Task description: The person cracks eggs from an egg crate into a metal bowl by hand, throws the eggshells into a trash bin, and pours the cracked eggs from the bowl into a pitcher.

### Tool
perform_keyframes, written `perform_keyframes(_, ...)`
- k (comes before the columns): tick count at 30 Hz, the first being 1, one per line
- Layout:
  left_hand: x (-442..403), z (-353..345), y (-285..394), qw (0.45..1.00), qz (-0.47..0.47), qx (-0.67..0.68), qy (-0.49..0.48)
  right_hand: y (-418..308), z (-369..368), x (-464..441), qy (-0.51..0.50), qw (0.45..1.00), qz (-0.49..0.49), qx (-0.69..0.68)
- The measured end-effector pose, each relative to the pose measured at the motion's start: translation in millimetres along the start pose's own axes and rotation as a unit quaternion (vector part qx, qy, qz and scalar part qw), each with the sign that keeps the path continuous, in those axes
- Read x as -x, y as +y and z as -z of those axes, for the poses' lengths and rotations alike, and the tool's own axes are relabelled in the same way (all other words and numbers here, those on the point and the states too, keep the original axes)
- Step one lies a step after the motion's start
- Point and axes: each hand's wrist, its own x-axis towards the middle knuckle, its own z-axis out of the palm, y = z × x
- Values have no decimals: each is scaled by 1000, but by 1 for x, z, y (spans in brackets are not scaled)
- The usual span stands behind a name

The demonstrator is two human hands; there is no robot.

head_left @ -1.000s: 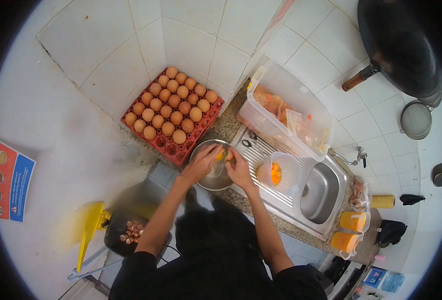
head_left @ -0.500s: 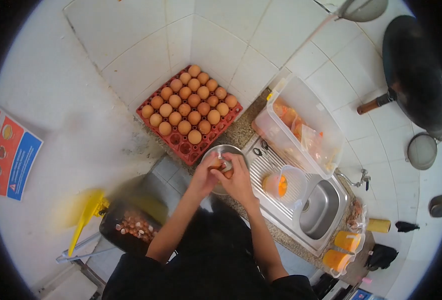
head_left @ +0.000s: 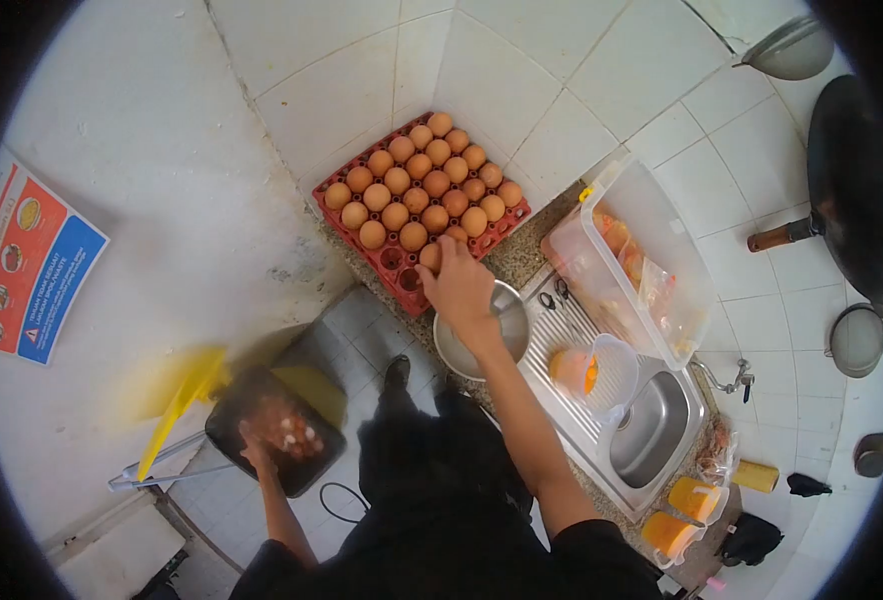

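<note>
My right hand [head_left: 459,288] reaches over the front corner of the red egg tray [head_left: 414,302], its fingers closed around a brown egg [head_left: 430,258]. Rows of brown eggs [head_left: 417,200] fill most of the tray, with bare sockets near that corner. Under my right wrist sits a steel bowl [head_left: 515,325], partly covered by the hand and forearm. Down to the left, my left hand [head_left: 259,450] is at the black bin [head_left: 330,465], over broken eggshells [head_left: 297,437]. Motion blurs its fingers, so their grip is unclear.
Right of the bowl is a steel sink [head_left: 652,425] with a ridged drainboard holding a plastic jug [head_left: 612,370] and scissors [head_left: 554,295]. A clear plastic tub [head_left: 652,260] stands behind it. Jugs of orange liquid [head_left: 672,535] stand beyond the sink. A wok [head_left: 852,190] hangs on the wall.
My hands, together over the bowl before, have parted. The left has swung down to the bin; the right has moved up to the tray and taken hold of an egg. The view has shifted.
</note>
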Motion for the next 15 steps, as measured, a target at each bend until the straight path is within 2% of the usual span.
perform_keyframes(1, 0, 1, -5, 993, -8, -98, 62, 8, -2, 3, 27, 999, 14, -21)
perform_keyframes(2, -12, -12, -7, 951, -95, -273, 106, 3, 15, 8, 9, 999, -26, -37)
perform_keyframes(3, -17, -24, -15, 889, -208, -406, -32, 5, 26, 16, 12, 992, -61, -106)
perform_keyframes(5, 61, -102, 33, 917, -177, -261, -243, 11, 41, 36, 12, 962, -128, -239)
perform_keyframes(6, 103, -142, 60, 912, -132, -185, -340, 17, 40, 48, 28, 944, -127, -303)
perform_keyframes(7, 155, -175, 103, 878, -50, -69, -471, 25, 36, 62, 45, 921, -127, -366)
perform_keyframes(8, 195, -205, 128, 828, -2, -69, -556, 29, 35, 74, 63, 893, -128, -427)
perform_keyframes(9, 235, -230, 147, 803, 27, 45, -594, 28, 38, 85, 50, 923, -119, -362)
perform_keyframes(11, 274, -285, 137, 772, 213, 170, -575, 28, 47, 103, 31, 968, -100, -227)
perform_keyframes(14, 282, -341, 115, 725, 311, 198, -581, 49, 43, 117, 21, 988, -41, -146)
perform_keyframes(15, 283, -352, 113, 740, 298, 176, -577, 60, 40, 118, 54, 969, -98, -220)
